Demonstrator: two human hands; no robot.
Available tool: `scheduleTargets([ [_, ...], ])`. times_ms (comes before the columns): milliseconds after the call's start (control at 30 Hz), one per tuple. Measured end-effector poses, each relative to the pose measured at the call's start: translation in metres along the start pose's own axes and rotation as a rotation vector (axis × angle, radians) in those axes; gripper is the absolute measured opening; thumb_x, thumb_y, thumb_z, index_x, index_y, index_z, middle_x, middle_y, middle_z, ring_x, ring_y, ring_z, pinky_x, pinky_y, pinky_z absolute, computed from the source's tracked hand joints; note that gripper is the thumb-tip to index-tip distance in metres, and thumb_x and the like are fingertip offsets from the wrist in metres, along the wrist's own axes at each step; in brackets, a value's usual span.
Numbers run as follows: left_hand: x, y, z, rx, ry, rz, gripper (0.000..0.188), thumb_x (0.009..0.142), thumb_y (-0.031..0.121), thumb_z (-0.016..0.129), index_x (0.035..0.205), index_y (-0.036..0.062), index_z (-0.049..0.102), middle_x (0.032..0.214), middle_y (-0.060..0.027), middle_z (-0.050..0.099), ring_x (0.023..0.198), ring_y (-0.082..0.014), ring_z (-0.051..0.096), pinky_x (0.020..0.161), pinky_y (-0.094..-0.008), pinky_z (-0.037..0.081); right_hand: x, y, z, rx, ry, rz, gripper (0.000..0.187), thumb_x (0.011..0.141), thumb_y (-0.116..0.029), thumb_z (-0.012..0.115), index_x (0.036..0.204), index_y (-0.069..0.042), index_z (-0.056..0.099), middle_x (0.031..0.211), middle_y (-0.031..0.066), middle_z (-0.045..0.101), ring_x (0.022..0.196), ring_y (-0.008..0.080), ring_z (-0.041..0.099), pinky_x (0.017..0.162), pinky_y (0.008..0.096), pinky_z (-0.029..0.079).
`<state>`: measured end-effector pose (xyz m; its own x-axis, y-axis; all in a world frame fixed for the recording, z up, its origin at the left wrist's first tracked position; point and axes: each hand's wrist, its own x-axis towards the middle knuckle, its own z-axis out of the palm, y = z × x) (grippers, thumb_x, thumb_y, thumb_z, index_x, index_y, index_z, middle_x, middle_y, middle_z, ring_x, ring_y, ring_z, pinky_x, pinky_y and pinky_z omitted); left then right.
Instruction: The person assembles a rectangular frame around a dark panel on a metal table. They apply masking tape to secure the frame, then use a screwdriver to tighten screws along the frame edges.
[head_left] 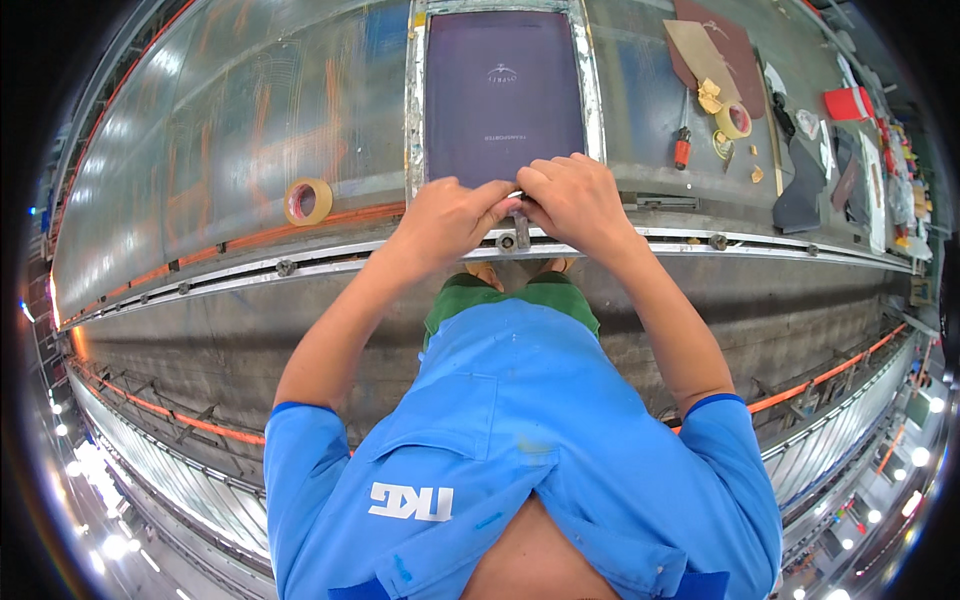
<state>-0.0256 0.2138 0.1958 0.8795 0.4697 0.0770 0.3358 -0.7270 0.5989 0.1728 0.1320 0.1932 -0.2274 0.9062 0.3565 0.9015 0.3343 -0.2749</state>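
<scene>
In front of me a screen-printing frame lies on a long table, its dark purple mesh marked with small pale print. My left hand and my right hand meet at the frame's near edge. Both are closed, thumbs and fingertips pinched close together over a small spot. What they pinch is mostly hidden by the fingers. Just below the fingertips a small metal bracket sits at the table's rail, beside a round bolt.
A tape roll lies to the left. On the right are a red-handled screwdriver, another tape roll, crumpled yellowish scraps, dark sheet pieces and a red box. A metal rail runs along the near edge.
</scene>
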Motion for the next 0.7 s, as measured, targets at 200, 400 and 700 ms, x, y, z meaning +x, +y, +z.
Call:
scheduleTargets([
  [200, -0.005, 0.002, 0.005, 0.016, 0.065, 0.033, 0.022, 0.098, 0.027, 0.060, 0.108, 0.0113, 0.071, 0.070, -0.0138, 0.063, 0.061, -0.0332, 0.054, 0.059, -0.0444, 0.043, -0.004, -0.004, -0.002, 0.029, 0.014, -0.003, 0.026, 0.082, -0.026, 0.072, 0.078, -0.011, 0.052, 0.069, 0.0026, 0.053, 0.063, 0.0233, 0.056, 0.059, 0.0361, 0.041],
  [400, -0.004, -0.004, 0.003, -0.014, 0.081, 0.079, 0.022, 0.098, 0.031, 0.058, 0.096, 0.0107, 0.066, 0.063, -0.0158, 0.062, 0.058, -0.0386, 0.061, 0.053, -0.0482, 0.046, -0.007, -0.014, 0.002, -0.017, 0.028, 0.047, 0.029, 0.085, -0.032, 0.070, 0.080, -0.011, 0.051, 0.070, 0.0030, 0.053, 0.065, 0.0245, 0.057, 0.060, 0.0375, 0.042],
  [700, 0.011, -0.054, 0.016, -1.296, -0.069, -0.323, 0.059, 0.107, 0.050, 0.035, 0.137, 0.0034, 0.054, 0.102, -0.0069, 0.063, 0.098, -0.0179, 0.064, 0.091, -0.0366, 0.051, -0.008, 0.004, -0.015, 0.108, -0.050, 0.012, 0.019, 0.081, -0.022, 0.074, 0.096, -0.013, 0.067, 0.078, 0.0020, 0.061, 0.074, 0.0240, 0.061, 0.067, 0.0385, 0.046],
])
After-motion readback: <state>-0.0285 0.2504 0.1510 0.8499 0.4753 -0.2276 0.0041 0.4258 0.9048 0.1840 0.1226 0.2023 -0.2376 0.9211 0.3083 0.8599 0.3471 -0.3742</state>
